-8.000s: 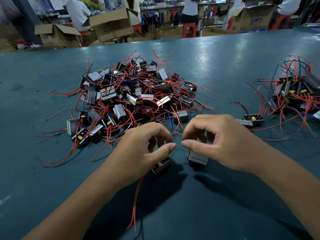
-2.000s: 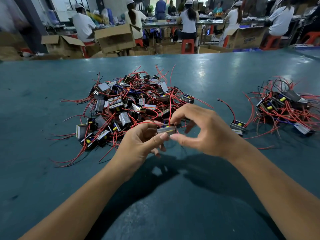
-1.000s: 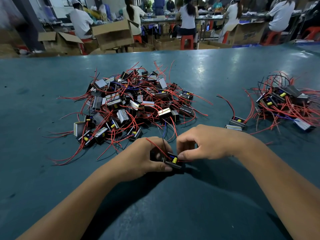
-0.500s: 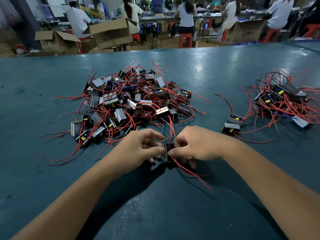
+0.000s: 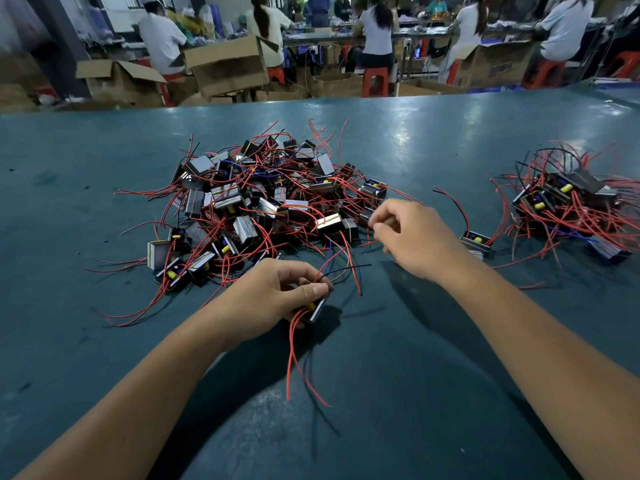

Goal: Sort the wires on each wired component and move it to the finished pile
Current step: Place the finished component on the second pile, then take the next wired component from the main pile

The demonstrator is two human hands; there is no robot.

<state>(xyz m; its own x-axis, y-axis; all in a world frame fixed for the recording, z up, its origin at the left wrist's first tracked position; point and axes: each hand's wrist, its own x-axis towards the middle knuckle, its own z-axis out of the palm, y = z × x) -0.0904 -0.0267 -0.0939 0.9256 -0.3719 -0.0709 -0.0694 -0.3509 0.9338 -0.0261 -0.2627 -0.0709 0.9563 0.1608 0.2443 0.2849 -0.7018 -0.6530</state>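
Observation:
A small black wired component [image 5: 318, 309] is gripped by my left hand [image 5: 273, 296] just above the green table [image 5: 433, 375]. Two of its red wires hang down toward me; a black wire and a red one stick out to the right. My right hand [image 5: 414, 235] hovers up and to the right of it, apart from the component, with thumb and fingers curled together and nothing visible between them. The unsorted pile [image 5: 273, 202] of components with tangled red wires lies beyond my left hand. The finished pile [image 5: 571, 206] lies at the far right.
A loose component [image 5: 476, 241] lies between my right hand and the finished pile. Past the table's far edge stand open cardboard boxes [image 5: 225, 64] and red stools, with several people seated at other benches.
Both hands were on the component half a second ago. Now my right hand has let go and lifted up to the right, while my left hand still holds it, wires spread out.

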